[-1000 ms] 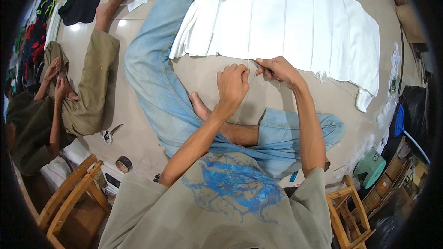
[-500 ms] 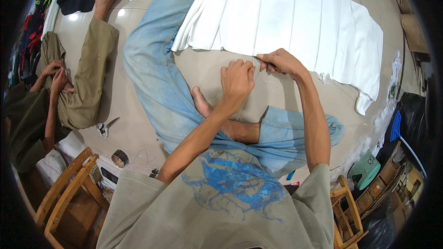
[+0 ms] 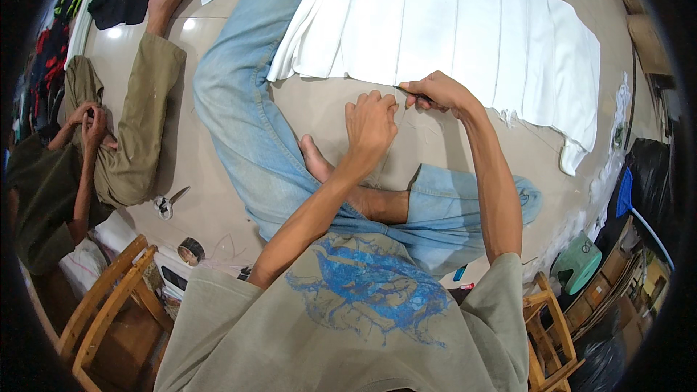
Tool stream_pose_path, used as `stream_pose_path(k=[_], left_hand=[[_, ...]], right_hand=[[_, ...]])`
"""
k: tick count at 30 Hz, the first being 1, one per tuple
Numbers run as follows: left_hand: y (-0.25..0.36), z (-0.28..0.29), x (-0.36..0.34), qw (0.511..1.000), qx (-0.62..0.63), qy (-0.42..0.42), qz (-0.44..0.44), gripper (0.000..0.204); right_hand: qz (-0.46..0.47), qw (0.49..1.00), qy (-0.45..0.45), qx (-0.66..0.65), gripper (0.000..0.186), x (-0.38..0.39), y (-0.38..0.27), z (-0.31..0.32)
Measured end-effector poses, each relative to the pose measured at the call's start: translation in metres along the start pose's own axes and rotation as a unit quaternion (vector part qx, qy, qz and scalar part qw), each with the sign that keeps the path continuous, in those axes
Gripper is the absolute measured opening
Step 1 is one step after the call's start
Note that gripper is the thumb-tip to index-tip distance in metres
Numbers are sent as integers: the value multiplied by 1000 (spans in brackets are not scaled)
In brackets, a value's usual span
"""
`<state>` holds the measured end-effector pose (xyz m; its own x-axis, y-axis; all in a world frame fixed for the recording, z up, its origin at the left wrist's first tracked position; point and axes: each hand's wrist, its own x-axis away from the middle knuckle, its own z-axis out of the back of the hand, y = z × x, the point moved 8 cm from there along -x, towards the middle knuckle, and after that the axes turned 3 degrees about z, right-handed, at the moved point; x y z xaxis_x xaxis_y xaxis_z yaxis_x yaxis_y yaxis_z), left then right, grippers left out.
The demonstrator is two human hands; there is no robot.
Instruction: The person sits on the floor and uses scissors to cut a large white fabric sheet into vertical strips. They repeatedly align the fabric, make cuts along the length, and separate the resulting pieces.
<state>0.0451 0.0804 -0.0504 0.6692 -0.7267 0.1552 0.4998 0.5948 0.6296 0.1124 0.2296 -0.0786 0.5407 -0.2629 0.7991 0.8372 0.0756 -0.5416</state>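
White cloth (image 3: 428, 22) with several lengthwise seams lies spread on the floor, its near edge just beyond my hands. My left hand (image 3: 371, 127) is closed, fingers curled and thumb side toward the cloth edge. Faint thread shows at its pinch and trails below it. Beside it, my right hand (image 3: 444, 93) grips small dark thread snips (image 3: 417, 96), largely covered by the fingers. Their pointed tip meets the cloth's edge at the end of a seam, close to my left fingertips. Loose white fringe (image 3: 508, 115) hangs from the edge farther right.
My bent jeans-clad legs (image 3: 239, 101) frame the work area. At left sits another person, hands (image 3: 91, 122) together; scissors (image 3: 168, 202) lie nearby. Tape (image 3: 191, 250) and a wooden chair (image 3: 109, 297) are lower left. A green stool (image 3: 577, 264) and blue brush (image 3: 624, 192) stand right.
My right hand and the snips have shifted very slightly up and left. My left hand keeps its pinch at nearly the same place. The other person's hands have moved a little.
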Motion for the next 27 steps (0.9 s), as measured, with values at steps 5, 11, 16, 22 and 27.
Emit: stream_pose_path(k=[5, 11, 16, 22, 27], left_hand=[[8, -9, 4, 996, -36, -63, -53, 9], [0, 7, 88, 921, -63, -319, -213, 27], [30, 55, 67, 961, -72, -231, -138, 28], [85, 7, 1, 972, 152, -103, -149, 28], [72, -59, -7, 949, 285, -128, -40, 28]], right_hand=[[4, 1000, 5, 10, 43, 4, 1, 4], [68, 996, -26, 53, 56, 66, 51, -27], [-42, 977, 206, -32, 53, 130, 131, 14], [217, 893, 382, -100, 41, 117, 92, 61], [162, 915, 361, -80, 32, 78, 92, 48]])
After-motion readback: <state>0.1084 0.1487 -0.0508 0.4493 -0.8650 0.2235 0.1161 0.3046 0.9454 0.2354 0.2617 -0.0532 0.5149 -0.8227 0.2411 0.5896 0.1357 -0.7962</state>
